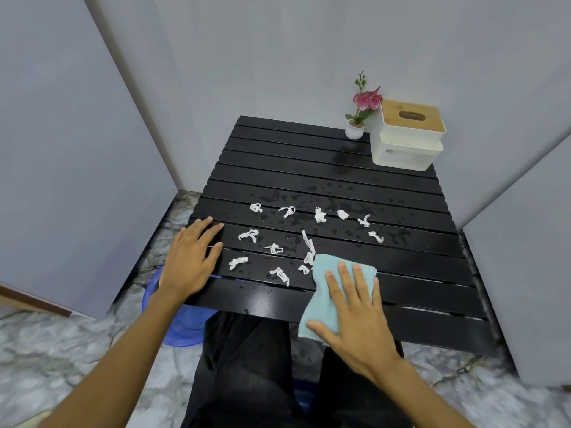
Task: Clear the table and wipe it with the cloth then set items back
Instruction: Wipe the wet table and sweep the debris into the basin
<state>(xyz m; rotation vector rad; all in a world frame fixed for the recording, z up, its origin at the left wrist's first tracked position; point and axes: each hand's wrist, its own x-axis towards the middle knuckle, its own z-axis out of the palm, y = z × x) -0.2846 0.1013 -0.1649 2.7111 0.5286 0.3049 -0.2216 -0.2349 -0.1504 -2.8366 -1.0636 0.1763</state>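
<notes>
- The person's dark trousers [247, 366] fill the nearest part of the view, just under the near edge of the black slatted worktop [401, 267].
- A blue plastic tub [182, 329] sits on the marble floor [61, 350] beside the worktop's near left corner, partly hidden under it.
- The right hand [355, 313] lies flat and spread, palm down, on the light blue cloth [321, 291] at the worktop's near edge; it presses the cloth rather than gripping it, and the cloth's near corner hangs past the edge.
- The left hand [190, 261] rests open and flat on the worktop's near left corner, fingers loosely together, holding nothing, well apart from the cloth.
- Between the two hands, and beyond them toward the worktop's middle, lie scattered white paper scraps [279, 274]; the closest ones touch or nearly touch the cloth's far left corner.
- Water drops [309, 196] bead the slats among and just beyond the scraps.
- At the worktop's far right corner stands a white tissue box [408, 140] with a wooden lid.
- Just left of the box stands a small white pot with a pink flower [358, 118], against the grey wall [278, 57].
</notes>
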